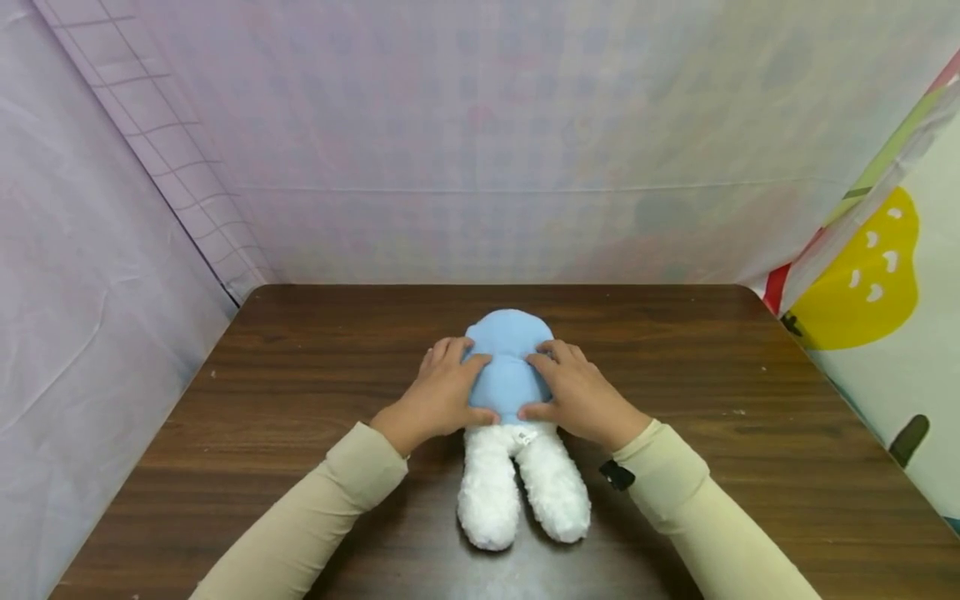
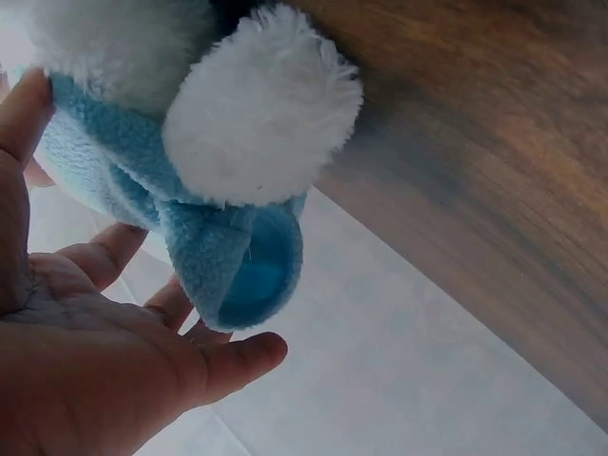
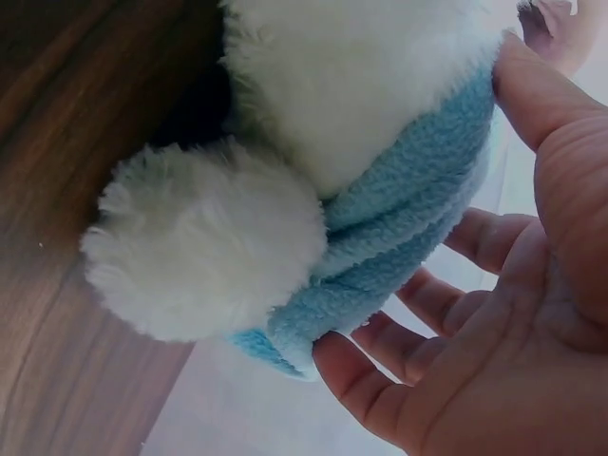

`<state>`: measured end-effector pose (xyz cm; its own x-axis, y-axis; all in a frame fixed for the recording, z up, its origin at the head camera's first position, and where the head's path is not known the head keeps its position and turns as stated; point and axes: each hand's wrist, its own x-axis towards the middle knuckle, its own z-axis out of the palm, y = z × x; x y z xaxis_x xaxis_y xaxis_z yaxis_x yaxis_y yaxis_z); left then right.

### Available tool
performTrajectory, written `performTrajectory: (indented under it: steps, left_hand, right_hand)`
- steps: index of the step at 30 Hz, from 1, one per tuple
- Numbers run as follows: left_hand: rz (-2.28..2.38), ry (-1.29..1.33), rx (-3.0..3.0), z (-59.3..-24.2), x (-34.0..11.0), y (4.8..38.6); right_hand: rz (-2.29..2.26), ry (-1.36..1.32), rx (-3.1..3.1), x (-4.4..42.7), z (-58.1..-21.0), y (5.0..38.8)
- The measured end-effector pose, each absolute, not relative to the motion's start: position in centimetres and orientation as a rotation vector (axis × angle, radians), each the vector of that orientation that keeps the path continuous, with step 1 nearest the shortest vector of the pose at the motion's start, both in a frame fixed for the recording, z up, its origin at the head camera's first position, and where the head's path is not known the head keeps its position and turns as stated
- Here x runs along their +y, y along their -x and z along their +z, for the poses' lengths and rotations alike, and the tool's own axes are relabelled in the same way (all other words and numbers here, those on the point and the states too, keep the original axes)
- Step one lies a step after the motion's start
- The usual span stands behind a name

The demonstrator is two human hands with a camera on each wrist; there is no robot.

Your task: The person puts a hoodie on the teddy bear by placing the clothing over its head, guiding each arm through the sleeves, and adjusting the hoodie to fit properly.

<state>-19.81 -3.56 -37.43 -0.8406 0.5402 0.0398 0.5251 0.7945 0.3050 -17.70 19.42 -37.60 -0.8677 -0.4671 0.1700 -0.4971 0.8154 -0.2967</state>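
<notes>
Head view: left hand (image 1: 437,395), right hand (image 1: 587,398), grip pinching rounded blue-and-white fabric plush (image 1: 508,385) both sides. Likely light, squashy; hold blue sides.

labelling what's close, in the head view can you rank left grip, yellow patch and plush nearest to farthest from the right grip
1. Plush: touching the right grip, on its left.
2. Left grip: across the plush, on its other side.
3. Yellow patch: off at the far right.
</notes>
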Motion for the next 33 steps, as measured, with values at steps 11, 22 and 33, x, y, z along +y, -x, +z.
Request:
performTrajectory:
  steps: [11, 22, 33]
  left_hand:
    - [0.522, -0.908, 2.97, -38.0, -3.8, 19.9]
    - [0.559, -0.994, 2.995, -38.6, -4.0, 19.8]
    - [0.63, -1.121, 3.008, -38.9, -3.9, 19.4]
  right_hand:
    - [0.489, -0.75, -2.849, 19.3, -38.2, 17.7]
    - [0.416, -0.734, -2.747, 19.0, -38.5, 17.7]
    - [0.403, -0.775, -2.712, 18.9, -38.9, 17.8]
